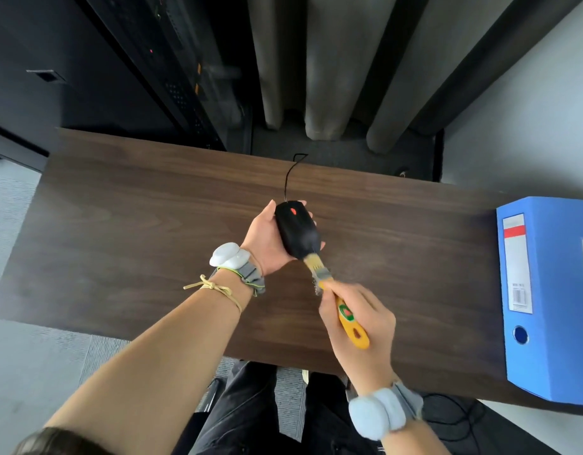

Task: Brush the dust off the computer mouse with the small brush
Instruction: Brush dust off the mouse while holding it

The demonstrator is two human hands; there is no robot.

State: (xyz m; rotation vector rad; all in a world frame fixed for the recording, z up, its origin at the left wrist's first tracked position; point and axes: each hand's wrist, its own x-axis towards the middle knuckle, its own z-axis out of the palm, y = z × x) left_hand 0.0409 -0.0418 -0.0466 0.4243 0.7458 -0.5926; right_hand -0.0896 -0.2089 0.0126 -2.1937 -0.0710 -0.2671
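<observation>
A black computer mouse (296, 228) with a red scroll wheel lies in my left hand (265, 240), which cradles it from below, lifted above the dark wooden desk (135, 231). Its black cable (288, 178) runs away over the desk's far edge. My right hand (360, 318) grips the yellow handle of a small brush (337, 297). The pale bristles touch the near end of the mouse and look blurred.
A blue lever-arch file (553, 297) lies on the desk's right end. Beyond the far edge hang grey curtains (333, 67), with a dark server cabinet (172, 77) to the left. My legs and black cables on the floor show below the near edge.
</observation>
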